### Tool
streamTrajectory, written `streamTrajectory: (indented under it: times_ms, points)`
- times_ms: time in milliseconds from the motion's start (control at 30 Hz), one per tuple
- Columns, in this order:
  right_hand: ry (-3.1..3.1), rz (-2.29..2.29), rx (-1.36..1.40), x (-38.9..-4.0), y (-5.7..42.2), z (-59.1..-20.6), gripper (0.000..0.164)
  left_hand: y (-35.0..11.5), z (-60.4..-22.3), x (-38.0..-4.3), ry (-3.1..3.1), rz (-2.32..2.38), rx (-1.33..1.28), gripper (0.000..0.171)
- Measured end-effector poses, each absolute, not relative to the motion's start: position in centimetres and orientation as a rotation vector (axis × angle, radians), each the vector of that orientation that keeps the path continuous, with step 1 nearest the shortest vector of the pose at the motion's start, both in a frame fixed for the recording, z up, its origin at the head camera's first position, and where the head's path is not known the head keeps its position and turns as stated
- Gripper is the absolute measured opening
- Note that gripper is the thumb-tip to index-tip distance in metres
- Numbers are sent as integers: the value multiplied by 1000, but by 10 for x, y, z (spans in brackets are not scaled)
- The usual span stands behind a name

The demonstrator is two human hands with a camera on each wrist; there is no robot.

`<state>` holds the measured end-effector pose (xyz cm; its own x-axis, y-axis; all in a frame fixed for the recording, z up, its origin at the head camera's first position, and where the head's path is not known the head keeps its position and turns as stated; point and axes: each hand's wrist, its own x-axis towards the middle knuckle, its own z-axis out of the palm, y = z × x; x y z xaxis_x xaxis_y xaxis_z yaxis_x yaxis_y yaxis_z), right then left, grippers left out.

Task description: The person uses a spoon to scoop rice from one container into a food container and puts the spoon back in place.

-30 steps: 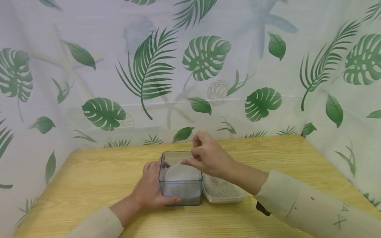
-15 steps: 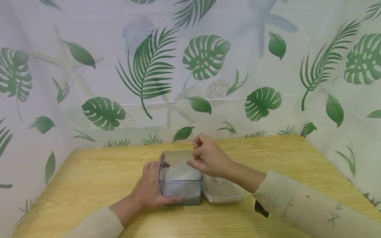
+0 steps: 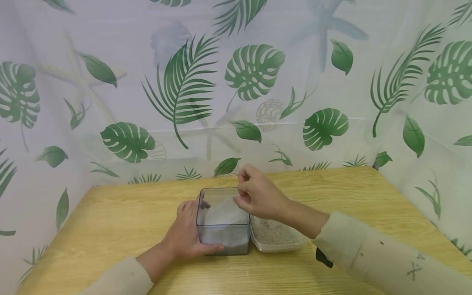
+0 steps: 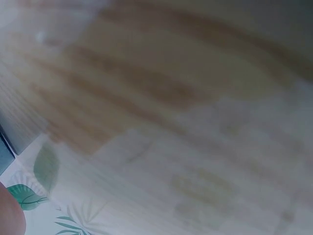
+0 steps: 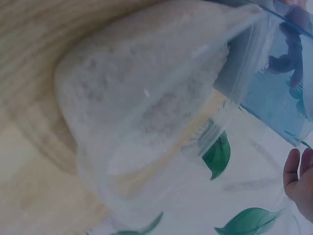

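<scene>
A transparent, blue-grey square box stands near the middle of the table. My left hand grips its left side, thumb along the front and fingers behind. Inside the box, a thin whitish translucent sheet slopes up to the right. Above the box's right rim, my right hand has its fingers curled and its thumb at the sheet's upper edge, seeming to pinch it; the contact is small and partly hidden. In the right wrist view, the blue box appears at the right, close to fingers.
A clear plastic tub of pale, speckled grains touches the box's right side, below my right forearm. The wooden table ends at a leaf-printed cloth behind. The left wrist view is mostly blurred.
The right hand's thumb has shifted slightly right and drawn in toward the fingers. The whitish sheet's visible shape inside the box has changed a little. My left hand stays on the box.
</scene>
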<state>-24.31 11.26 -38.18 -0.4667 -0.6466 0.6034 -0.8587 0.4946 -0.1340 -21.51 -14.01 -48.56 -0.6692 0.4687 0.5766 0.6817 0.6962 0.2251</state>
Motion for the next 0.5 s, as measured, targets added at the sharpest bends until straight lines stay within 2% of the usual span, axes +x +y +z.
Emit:
streamTrajectory:
  times_ms: [100,333,500]
  points:
    - [-2129,374,1295,-246,111,-374,41,-140,-487,-214,-2428,-599,-887,135]
    - [-1728,-298,1409,-235,99,-352,25,-140,-484,-214,-2438,-640,-863,123]
    - [-1602,-561,1413,-225,87,-348,22,-140,-485,-215,-2456,-639,-855,127]
